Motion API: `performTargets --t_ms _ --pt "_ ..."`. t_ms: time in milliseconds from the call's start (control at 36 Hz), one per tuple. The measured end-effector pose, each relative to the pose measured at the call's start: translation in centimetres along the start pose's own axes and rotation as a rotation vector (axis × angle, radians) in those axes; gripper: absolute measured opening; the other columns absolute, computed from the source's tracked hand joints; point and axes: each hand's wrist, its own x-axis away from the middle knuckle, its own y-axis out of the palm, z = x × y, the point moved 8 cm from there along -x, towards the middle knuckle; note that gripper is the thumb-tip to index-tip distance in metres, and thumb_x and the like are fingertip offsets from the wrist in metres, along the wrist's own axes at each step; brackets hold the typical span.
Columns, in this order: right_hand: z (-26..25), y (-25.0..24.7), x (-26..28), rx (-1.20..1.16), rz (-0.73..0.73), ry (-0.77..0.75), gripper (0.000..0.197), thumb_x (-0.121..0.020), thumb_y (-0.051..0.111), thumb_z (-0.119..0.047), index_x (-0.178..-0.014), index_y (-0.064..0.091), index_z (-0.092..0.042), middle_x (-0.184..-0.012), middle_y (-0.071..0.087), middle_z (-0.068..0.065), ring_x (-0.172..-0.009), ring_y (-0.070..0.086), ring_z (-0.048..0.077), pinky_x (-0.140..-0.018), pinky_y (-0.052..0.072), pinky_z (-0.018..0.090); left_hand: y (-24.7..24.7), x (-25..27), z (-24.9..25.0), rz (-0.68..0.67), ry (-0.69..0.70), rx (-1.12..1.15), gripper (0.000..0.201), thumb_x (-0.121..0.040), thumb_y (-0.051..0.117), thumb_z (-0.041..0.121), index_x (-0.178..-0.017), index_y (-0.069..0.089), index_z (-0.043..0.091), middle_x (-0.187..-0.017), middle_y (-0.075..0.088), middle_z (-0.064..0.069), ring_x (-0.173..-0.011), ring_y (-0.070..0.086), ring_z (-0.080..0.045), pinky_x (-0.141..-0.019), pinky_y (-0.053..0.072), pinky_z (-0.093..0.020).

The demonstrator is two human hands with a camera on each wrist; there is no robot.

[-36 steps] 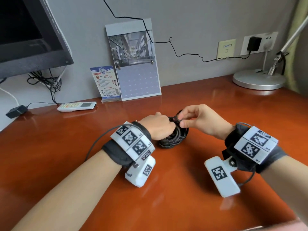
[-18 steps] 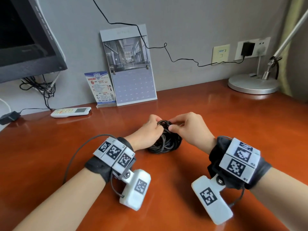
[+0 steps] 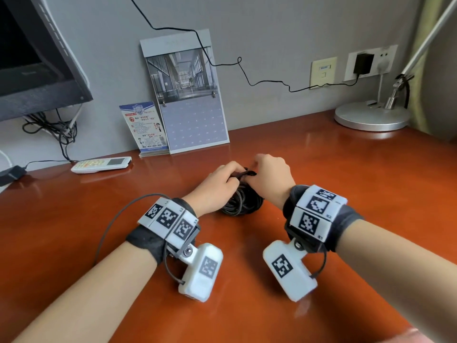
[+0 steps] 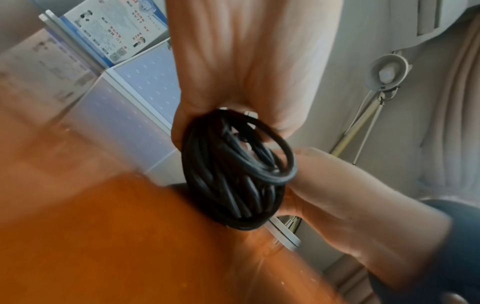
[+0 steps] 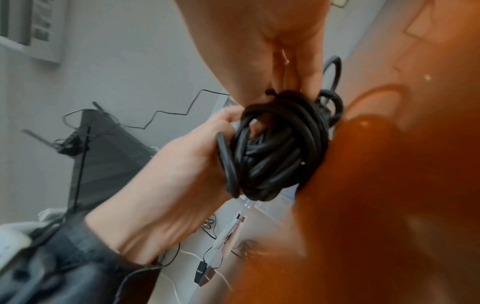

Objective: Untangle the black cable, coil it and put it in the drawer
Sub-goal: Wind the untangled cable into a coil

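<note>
Black cable (image 3: 241,204) bundle on desk (image 3: 99,219), top pinched between left hand (image 3: 217,185) and right hand (image 3: 269,178) grips.

Grey wall (image 3: 284,26), glossy reddish wooden desk (image 3: 74,219), lamp base (image 3: 371,117)

A glossy red-brown desk (image 3: 321,194) carries a remote (image 3: 101,164), calendar (image 3: 188,95), leaflet stand (image 3: 144,127), lamp base (image 3: 371,117) — and 1 black cable (image 3: 243,201) bundle.
</note>
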Motion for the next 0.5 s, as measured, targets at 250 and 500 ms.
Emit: performTargets --t_ms 250,500 --pt "-0.2 0.4 0.3 -0.072 -0.170 0.052 0.022 -0.089 0.059 -0.030 -0.085 0.059 -0.009 -0.070 0.056 0.001 -0.065 0.059 0.023 -0.057 0.043 0.027 -0.4 -0.7 0.0 0.002 -0.064 -0.060 0.011 -0.099 0.036 0.017 -0.101 0.045 0.021 -0.076 0.046 0.010 -0.061 0.040 -0.003 -0.047 0.028 -0.016" --pt "1.7 0.5 2.1 -0.638 -0.485 0.336 0.027 -0.094 0.039 0.004 -0.118 0.050 -0.001 -0.069 0.047 0.010 -0.055 0.050 0.016 -0.057 0.056 0.029 0.3 -0.8 1.5 0.079 0.009 -0.080 0.025 -0.096 0.034 0.006 -0.094 0.054 0.022 -0.063 0.045 0.010 -0.053 0.037 -0.004 -0.042 0.029 -0.015"
